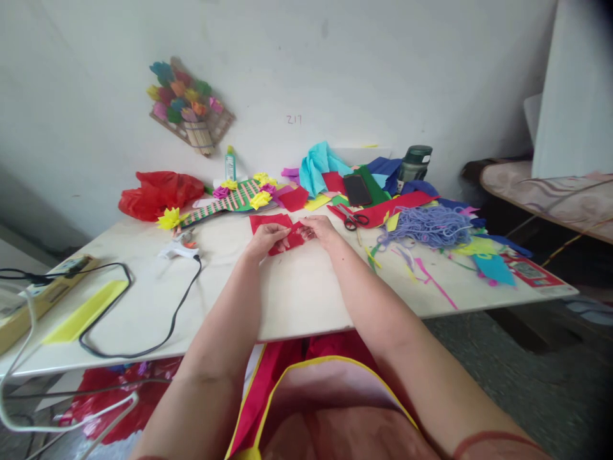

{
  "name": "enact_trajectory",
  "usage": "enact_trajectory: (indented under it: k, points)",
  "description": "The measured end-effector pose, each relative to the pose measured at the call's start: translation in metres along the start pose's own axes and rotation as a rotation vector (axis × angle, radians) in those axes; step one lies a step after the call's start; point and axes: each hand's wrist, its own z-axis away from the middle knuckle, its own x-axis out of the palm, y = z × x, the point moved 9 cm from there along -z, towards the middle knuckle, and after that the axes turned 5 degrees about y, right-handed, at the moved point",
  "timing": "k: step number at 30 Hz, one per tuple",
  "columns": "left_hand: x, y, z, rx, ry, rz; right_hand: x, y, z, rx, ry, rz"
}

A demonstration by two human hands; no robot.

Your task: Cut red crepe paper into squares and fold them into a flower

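My left hand (268,239) and my right hand (320,229) meet over a piece of red paper (271,223) lying on the white table (297,294). Both hands have their fingers pinched on the paper's folded right part, the fingertips almost touching each other. Just right of my right hand lie scissors (353,220) with red and black handles. A white glue gun (178,249) rests to the left of my left hand, its black cord looping toward the table's front edge.
Behind the hands lie a striped paper piece with paper flowers (239,195), a glue bottle (230,164), a phone (357,190), a dark jar (414,163), coloured paper sheets and purple yarn (431,225). A red plastic bag (158,191) sits at back left, a power strip (48,287) at left.
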Motion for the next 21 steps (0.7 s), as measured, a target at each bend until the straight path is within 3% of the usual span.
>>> enact_trajectory:
  k: [14, 21]
  points:
    - [0.002, -0.004, 0.001, -0.046, -0.019, 0.084, -0.001, -0.008, 0.002, -0.082, 0.035, -0.002]
    - [0.006, -0.004, 0.003, -0.074, -0.041, 0.064, -0.008, -0.014, 0.003, -0.143, 0.162, 0.031]
